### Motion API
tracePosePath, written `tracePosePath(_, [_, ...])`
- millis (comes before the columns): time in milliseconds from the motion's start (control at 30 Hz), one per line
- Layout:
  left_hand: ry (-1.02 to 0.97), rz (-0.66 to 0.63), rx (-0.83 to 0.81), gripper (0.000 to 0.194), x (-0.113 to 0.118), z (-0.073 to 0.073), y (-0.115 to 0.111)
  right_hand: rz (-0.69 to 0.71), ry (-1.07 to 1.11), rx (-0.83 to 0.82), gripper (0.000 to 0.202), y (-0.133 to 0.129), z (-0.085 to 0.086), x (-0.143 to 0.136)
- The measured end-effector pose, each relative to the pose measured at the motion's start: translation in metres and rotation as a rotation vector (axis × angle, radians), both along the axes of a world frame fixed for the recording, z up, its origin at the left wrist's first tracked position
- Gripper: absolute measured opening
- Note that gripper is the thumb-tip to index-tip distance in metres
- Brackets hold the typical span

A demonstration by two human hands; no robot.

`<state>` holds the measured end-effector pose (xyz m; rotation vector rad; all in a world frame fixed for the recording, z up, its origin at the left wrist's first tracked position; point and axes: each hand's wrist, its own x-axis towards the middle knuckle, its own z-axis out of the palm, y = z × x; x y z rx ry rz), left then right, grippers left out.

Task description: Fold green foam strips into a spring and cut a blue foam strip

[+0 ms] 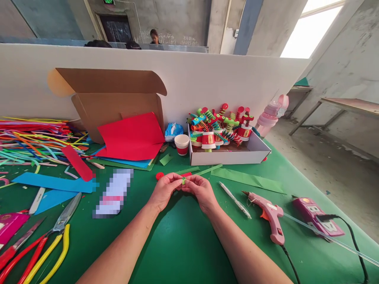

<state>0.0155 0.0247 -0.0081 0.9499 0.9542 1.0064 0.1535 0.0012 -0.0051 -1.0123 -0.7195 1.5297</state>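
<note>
Both my hands meet over the middle of the green table, fingertips pinched together. Between them is a small piece of green paper (184,180), mostly covered by the fingers. My left hand (165,190) pinches it from the left and my right hand (200,191) from the right. Just behind the fingers lie thin green paper strips (209,170) and a red strip, partly hidden. A red disc (159,176) sits beside my left hand. To the right of my right hand are a white pen (235,200) and a wide green paper strip (248,180).
A pink glue gun (268,215) with cord and a purple box (316,217) lie right. Behind, a white box (231,157) holds several paper-cup figures, near stacked paper cups (181,144). Left are scissors (60,225), blue paper (56,183), pipe cleaners (38,138) and red sheets (132,134).
</note>
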Motion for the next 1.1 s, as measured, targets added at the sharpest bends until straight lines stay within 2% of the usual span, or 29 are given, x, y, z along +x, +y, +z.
tracePosePath(100, [-0.025, 0.008, -0.004, 0.027, 0.0005, 0.0016, -0.0001, -0.049, 0.014, -0.017, 0.034, 0.0010, -0.0019, 0.0004])
tracePosePath(267, [0.035, -0.025, -0.011, 0.031, 0.0024, 0.0033, -0.0019, 0.000, -0.033, 0.019, 0.033, 0.0019, -0.0045, -0.0001])
tracePosePath(400, [0.012, -0.036, -0.050, 0.033, 0.0026, 0.0031, -0.0018, -0.028, -0.029, 0.059, 0.035, 0.0017, -0.0056, -0.0019])
tracePosePath(667, [0.107, -0.003, -0.014, 0.029, 0.0029, 0.0044, -0.0013, 0.014, -0.002, 0.032, 0.035, 0.0009, -0.0058, -0.0003])
tracePosePath(867, [0.068, -0.021, -0.015, 0.032, 0.0028, 0.0035, -0.0015, -0.025, 0.039, 0.021, 0.034, 0.0003, -0.0051, -0.0012])
tracePosePath(1100, [0.111, 0.007, 0.022, 0.028, 0.0019, 0.0036, -0.0017, 0.042, 0.027, 0.025, 0.038, 0.0001, -0.0030, -0.0004])
